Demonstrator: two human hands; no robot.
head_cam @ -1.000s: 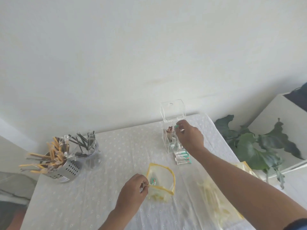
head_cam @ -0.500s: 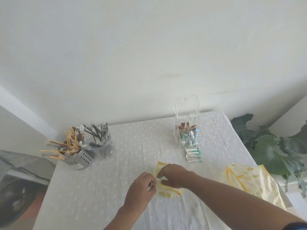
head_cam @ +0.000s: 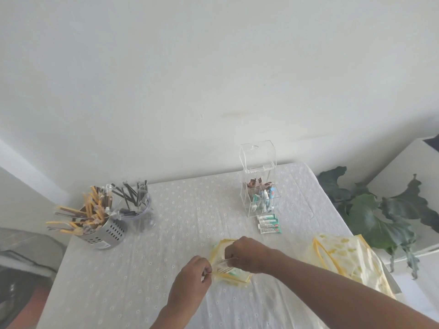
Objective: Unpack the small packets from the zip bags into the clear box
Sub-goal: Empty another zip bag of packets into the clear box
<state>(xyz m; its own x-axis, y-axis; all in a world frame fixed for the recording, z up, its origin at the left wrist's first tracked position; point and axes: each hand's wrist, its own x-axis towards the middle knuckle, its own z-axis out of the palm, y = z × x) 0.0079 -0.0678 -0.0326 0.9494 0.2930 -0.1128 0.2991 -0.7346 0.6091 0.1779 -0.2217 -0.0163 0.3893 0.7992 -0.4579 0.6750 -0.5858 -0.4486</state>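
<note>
Here, lower centre of frame, left hand (head_cam: 193,275) pinched the zip bag (head_cam: 229,276) mouth open so right hand (head_cam: 245,254) could grasp a packet (head_cam: 223,267).

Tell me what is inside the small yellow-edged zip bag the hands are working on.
In the small zip bag, a white-and-green packet shows at the mouth, pinched by the right hand; the left hand holds the bag edge. Anything deeper is covered by the hand and the printed plastic.

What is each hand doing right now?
Left hand: pinched shut on the small zip bag edge.
Right hand: closed on a packet at the bag mouth.
</note>
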